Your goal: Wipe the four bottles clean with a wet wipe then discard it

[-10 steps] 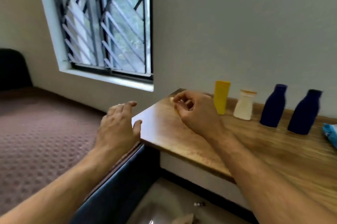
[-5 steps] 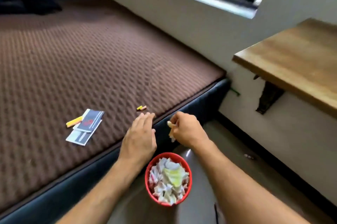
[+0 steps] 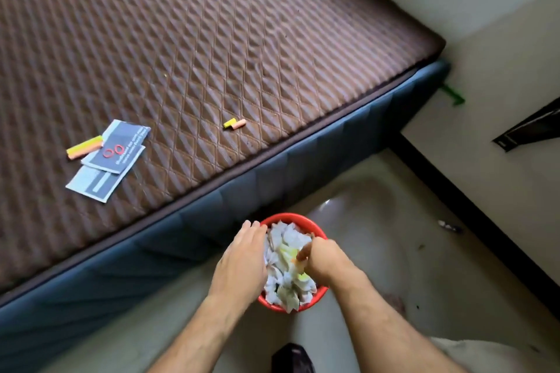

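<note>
**Grip and wipe, at the bin**

Pinched in my right hand (image 3: pixel 325 260), fingers curled: the wet wipe (image 3: pixel 300 265), low over the paper-filled red bin (image 3: pixel 292 218) on the floor. Left hand (image 3: pixel 242 260): flat, fingers straight, at the bin's left rim, holding nothing.

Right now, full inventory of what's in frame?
bin: 1, red, on the floor beside the bed, full of crumpled white paper
mattress: 1, brown quilted, on a blue bed base
leaflets: 2, dark blue and grey, overlapping on the mattress
long chalk-like sticks: yellow and orange, beside the leaflets
short pieces: yellow and orange, near the mattress edge
bracket: 1, black, on the wall
left hand: flat, fingers over the bin rim
right hand: fingers curled over the bin; wipe not clearly visible
</note>
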Available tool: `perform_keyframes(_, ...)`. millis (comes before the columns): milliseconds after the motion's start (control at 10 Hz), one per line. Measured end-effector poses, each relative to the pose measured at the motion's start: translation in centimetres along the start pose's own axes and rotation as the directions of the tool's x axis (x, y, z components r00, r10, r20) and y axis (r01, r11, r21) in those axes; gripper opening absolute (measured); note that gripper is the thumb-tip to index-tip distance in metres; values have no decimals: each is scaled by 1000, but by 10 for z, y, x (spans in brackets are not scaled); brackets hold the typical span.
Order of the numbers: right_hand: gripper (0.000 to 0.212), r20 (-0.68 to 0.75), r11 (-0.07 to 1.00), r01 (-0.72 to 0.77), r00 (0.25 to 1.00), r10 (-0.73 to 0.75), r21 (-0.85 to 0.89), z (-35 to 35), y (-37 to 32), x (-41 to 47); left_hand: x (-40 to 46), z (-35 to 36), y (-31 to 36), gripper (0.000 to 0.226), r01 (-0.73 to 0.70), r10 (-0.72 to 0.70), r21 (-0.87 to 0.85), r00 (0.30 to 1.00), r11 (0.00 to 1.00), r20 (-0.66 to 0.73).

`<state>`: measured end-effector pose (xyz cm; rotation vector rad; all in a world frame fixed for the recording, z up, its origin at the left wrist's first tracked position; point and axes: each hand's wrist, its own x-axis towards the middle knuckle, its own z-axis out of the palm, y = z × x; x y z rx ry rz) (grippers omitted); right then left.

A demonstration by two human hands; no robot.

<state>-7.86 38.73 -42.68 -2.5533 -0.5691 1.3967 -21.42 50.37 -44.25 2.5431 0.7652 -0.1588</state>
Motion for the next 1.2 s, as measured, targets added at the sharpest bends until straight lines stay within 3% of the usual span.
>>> perform_keyframes(200,44,282,991,-11,958,49,-136,8,20,24,15,41,-23,62,10,-23,77,985,997,171)
perform_keyframes(500,57,331,997,-74,942,58,38,26,25,50,21,76,-45,72,68,-106,148,957,987,268)
perform_keyframes(800,62,334,988,-30,942,-22,148,27,32,40,12,64,-27,55,126,-130,32,952,992,276)
perform_keyframes(900,63,292,999,31,956,-33,14,8,25,22,11,63,-27,55,115,-122,40,954,993,276)
perform_keyframes(1100,63,186,997,70,981,-61,-41,-30,13,-8,7,50,-20,54,83,-87,27,969,996,232)
perform_keyframes(1200,63,48,989,144,989,-141,-43,-41,4,-23,11,28,-4,54,0,-23,116,981,993,192)
